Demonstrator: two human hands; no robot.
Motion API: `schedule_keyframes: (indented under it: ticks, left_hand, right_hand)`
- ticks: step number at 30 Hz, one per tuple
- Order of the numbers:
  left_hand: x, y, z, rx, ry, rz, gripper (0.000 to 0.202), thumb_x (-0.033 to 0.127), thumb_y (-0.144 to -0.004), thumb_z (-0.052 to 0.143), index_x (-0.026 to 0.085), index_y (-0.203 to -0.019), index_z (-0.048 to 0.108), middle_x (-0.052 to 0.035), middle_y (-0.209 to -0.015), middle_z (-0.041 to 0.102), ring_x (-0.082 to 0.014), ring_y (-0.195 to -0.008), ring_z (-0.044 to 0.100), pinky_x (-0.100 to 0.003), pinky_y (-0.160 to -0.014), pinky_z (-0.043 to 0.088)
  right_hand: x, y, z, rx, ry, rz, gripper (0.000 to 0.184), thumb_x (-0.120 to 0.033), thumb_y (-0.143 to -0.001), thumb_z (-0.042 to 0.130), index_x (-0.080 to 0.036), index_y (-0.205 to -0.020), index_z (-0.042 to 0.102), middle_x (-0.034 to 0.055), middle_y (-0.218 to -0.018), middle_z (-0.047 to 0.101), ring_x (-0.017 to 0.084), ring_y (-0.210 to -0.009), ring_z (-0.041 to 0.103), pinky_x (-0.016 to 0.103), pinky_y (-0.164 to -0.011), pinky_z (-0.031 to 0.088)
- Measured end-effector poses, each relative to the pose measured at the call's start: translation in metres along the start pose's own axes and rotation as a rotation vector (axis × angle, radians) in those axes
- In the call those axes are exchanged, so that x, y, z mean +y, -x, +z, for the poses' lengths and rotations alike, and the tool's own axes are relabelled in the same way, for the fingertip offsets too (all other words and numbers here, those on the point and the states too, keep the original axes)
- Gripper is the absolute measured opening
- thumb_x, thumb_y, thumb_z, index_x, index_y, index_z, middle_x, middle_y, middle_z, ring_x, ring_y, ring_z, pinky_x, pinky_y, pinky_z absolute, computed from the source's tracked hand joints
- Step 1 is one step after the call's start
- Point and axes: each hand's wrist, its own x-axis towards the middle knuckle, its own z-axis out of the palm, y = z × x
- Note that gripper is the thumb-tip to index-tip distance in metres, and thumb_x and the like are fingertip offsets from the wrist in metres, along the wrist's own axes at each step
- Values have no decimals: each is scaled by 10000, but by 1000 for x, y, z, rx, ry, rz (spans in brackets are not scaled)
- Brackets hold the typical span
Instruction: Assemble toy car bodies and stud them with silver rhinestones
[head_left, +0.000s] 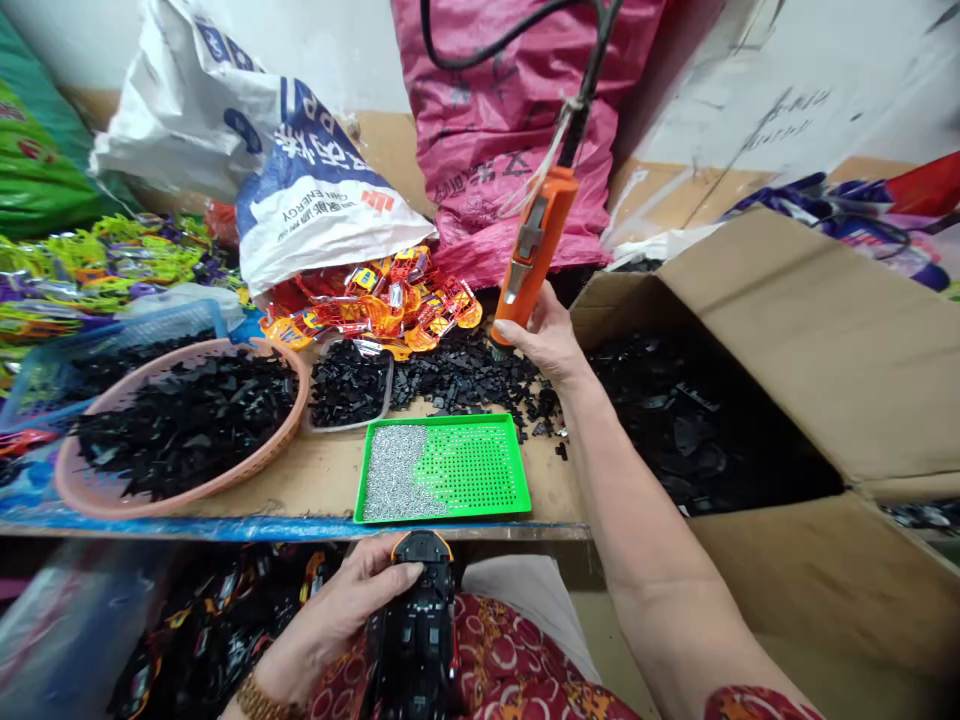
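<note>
My left hand (367,585) grips a toy car body (418,625) with its black underside turned up, low over my lap. The thumb presses on its far end. Raised above the bench, my right hand (551,335) is closed around the lower part of an orange electric screwdriver (538,240), which hangs from a black cable. Its tip points down toward loose small black parts (472,370). Between both hands lies a green perforated tray (517,500), its left part covered with tiny silver screws (394,470).
A pink basket (289,460) and a clear container (388,395) hold black parts at left. Orange car shells (405,305) spill from a white sack (330,190). A cardboard box (787,350) of black parts stands right. More car bodies (225,620) lie below the bench.
</note>
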Motion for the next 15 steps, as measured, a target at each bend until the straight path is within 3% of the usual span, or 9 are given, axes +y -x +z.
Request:
schedule_keyframes:
  ticks: [4, 6, 9, 11, 13, 15]
  left_hand:
    - [-4, 1, -10, 4, 32, 9, 301, 471, -840, 783, 182, -919, 814, -43, -829, 712, -154, -725, 581, -232, -667, 471]
    - [-4, 2, -12, 18, 67, -12, 287, 448, -837, 794, 176, -927, 813, -50, -822, 724, -159, -728, 600, -233, -669, 481]
    - [-2, 2, -12, 27, 95, -24, 290, 428, -818, 817, 155, -916, 811, -60, -811, 730, -159, -709, 609, -230, -646, 483]
    - [0, 1, -11, 28, 99, -34, 309, 434, -806, 826, 145, -916, 812, -61, -806, 732, -155, -697, 613, -228, -638, 483]
    - [1, 0, -10, 25, 105, -55, 320, 441, -803, 827, 143, -922, 812, -58, -796, 735, -149, -686, 618, -226, -636, 486]
    - [0, 0, -10, 36, 122, -67, 308, 431, -804, 828, 146, -919, 808, -54, -786, 738, -142, -673, 620, -224, -633, 492]
  right_hand:
    - [-21, 28, 9, 138, -37, 11, 615, -621, -770, 775, -240, -1195, 548, 85, -1126, 709, 219, -986, 709, 423, -943, 602]
    - [-38, 44, 3, 130, -23, 34, 531, -573, -766, 808, -246, -1128, 598, 59, -1059, 719, 217, -941, 711, 422, -924, 609]
    - [-62, 52, -6, 31, -133, 62, 574, -596, -633, 901, -255, -1037, 676, 52, -1024, 739, 260, -909, 719, 480, -901, 622]
    - [-76, 46, -7, -98, -257, 93, 647, -616, -585, 917, -267, -1084, 694, 69, -1094, 751, 289, -930, 725, 515, -891, 626]
    - [-85, 36, -3, -238, -384, 105, 634, -579, -618, 898, -289, -1147, 701, 43, -1189, 744, 281, -959, 735, 516, -928, 620]
    - [-92, 30, 5, -276, -472, 92, 514, -490, -688, 860, -288, -1137, 715, 13, -1160, 750, 250, -932, 738, 476, -903, 626]
